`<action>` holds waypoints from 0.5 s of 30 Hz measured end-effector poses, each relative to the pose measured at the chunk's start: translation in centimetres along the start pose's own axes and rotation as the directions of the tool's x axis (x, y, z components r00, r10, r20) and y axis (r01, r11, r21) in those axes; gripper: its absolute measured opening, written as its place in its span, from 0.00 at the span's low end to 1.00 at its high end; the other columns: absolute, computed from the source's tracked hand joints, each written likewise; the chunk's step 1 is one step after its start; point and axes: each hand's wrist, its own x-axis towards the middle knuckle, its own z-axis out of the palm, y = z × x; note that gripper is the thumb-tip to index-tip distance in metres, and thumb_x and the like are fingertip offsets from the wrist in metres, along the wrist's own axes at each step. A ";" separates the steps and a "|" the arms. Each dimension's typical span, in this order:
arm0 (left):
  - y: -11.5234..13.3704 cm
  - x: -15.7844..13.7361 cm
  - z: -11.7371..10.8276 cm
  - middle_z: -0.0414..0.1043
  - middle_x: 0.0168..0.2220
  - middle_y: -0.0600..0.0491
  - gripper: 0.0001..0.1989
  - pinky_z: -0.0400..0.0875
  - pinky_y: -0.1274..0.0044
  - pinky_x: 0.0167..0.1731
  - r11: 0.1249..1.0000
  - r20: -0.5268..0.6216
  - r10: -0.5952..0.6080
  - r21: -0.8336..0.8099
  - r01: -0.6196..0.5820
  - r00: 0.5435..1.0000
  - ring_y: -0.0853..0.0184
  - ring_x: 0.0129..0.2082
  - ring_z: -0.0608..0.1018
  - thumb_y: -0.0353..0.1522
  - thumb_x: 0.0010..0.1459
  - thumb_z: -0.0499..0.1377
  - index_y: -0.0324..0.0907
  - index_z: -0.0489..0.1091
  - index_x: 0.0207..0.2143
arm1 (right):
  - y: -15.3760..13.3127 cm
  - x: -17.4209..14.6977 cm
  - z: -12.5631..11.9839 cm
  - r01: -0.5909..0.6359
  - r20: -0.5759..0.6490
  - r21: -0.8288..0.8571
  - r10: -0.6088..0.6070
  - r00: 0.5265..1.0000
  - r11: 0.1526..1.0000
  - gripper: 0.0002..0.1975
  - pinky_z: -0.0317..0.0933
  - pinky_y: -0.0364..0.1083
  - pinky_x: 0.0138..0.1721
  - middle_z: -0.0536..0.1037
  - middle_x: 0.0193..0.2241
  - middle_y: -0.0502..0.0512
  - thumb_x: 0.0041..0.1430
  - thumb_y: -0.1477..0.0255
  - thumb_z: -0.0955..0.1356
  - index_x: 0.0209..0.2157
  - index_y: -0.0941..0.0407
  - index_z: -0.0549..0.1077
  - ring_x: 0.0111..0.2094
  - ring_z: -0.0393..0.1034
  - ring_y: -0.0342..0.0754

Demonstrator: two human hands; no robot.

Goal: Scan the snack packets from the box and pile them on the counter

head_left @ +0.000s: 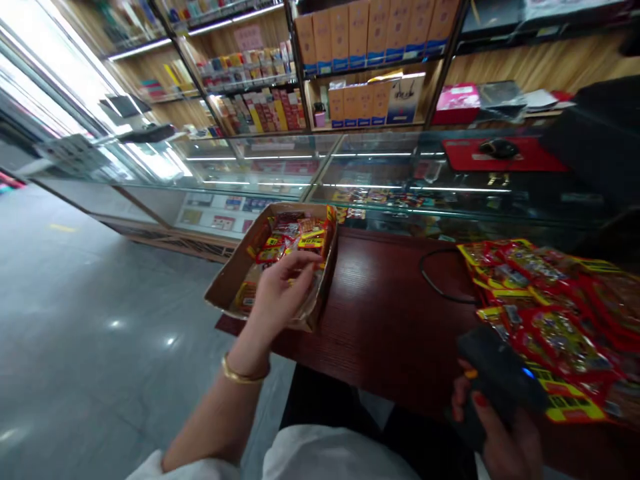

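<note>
My left hand, with a gold bangle on its wrist, is over an open cardboard box. Its fingers are curled, thumb and fingertips close together; whether anything is between them I cannot make out. Red and yellow snack packets lie loose inside the box. At lower right my right hand grips a dark handheld barcode scanner with an orange trigger and a lit blue light. Beside and beyond the scanner, a pile of similar red and yellow snack packets spreads over the dark wooden tabletop.
A glass display counter runs behind the tabletop, bearing a red mouse pad and a black mouse. A black cable loops near the pile. Shelves with boxes line the wall. Grey floor lies left.
</note>
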 end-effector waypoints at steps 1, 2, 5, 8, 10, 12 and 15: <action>-1.1 0.2 -2.9 0.81 0.44 0.47 0.14 0.73 0.72 0.46 0.978 -0.025 -0.029 0.207 0.033 0.999 0.61 0.42 0.81 0.39 0.62 0.60 0.42 0.78 0.45 | 0.0 0.1 0.0 -0.007 0.017 -0.004 0.007 1.000 1.000 0.21 0.68 0.44 0.23 0.76 0.23 0.49 0.57 0.55 0.75 0.45 0.54 0.75 0.20 0.68 0.44; -2.2 0.6 -5.4 0.81 0.44 0.47 0.15 0.73 0.71 0.46 0.913 -0.012 -0.074 0.402 0.072 0.997 0.60 0.42 0.81 0.40 0.62 0.59 0.42 0.78 0.46 | -0.1 0.1 0.1 -0.008 0.026 -0.008 0.008 1.000 1.000 0.22 0.69 0.44 0.23 0.76 0.23 0.49 0.56 0.55 0.75 0.46 0.54 0.75 0.20 0.68 0.45; -5.8 1.6 -10.2 0.80 0.49 0.44 0.18 0.72 0.69 0.48 0.611 0.144 -0.261 0.791 0.048 0.954 0.54 0.48 0.80 0.36 0.59 0.59 0.43 0.76 0.51 | -0.6 -0.1 0.5 -0.004 0.015 -0.009 0.004 1.000 1.000 0.24 0.70 0.45 0.22 0.76 0.24 0.49 0.54 0.55 0.76 0.46 0.54 0.75 0.20 0.68 0.45; -7.9 2.3 -11.1 0.80 0.50 0.44 0.24 0.72 0.70 0.48 0.487 0.339 -0.429 0.868 -0.101 0.837 0.54 0.50 0.80 0.30 0.53 0.62 0.44 0.75 0.54 | -1.2 -0.3 1.0 0.009 -0.014 0.002 -0.009 1.000 1.000 0.23 0.69 0.43 0.21 0.75 0.24 0.48 0.55 0.54 0.76 0.46 0.54 0.75 0.20 0.68 0.44; -8.4 2.6 -10.4 0.80 0.50 0.43 0.24 0.72 0.71 0.48 0.468 0.390 -0.466 0.870 -0.153 0.795 0.54 0.49 0.80 0.30 0.50 0.63 0.43 0.75 0.52 | -1.5 -0.4 1.3 0.014 -0.004 0.005 -0.014 1.000 1.000 0.24 0.69 0.43 0.21 0.75 0.24 0.48 0.55 0.54 0.76 0.46 0.53 0.74 0.20 0.68 0.44; -8.5 3.0 -9.7 0.79 0.50 0.40 0.24 0.72 0.69 0.48 0.426 0.370 -0.458 0.890 -0.166 0.809 0.51 0.50 0.80 0.32 0.48 0.64 0.40 0.74 0.51 | -1.7 -0.4 1.5 0.007 0.003 0.004 -0.007 1.000 1.000 0.24 0.69 0.43 0.21 0.75 0.24 0.48 0.54 0.54 0.76 0.46 0.53 0.74 0.20 0.68 0.44; -8.3 3.4 -9.7 0.80 0.46 0.40 0.21 0.73 0.69 0.45 0.380 0.343 -0.474 0.911 -0.163 0.811 0.50 0.47 0.81 0.35 0.46 0.67 0.40 0.77 0.44 | -1.7 -0.4 1.6 -0.001 -0.012 0.015 0.001 1.000 1.000 0.24 0.69 0.43 0.20 0.75 0.24 0.48 0.54 0.53 0.76 0.46 0.53 0.74 0.19 0.69 0.44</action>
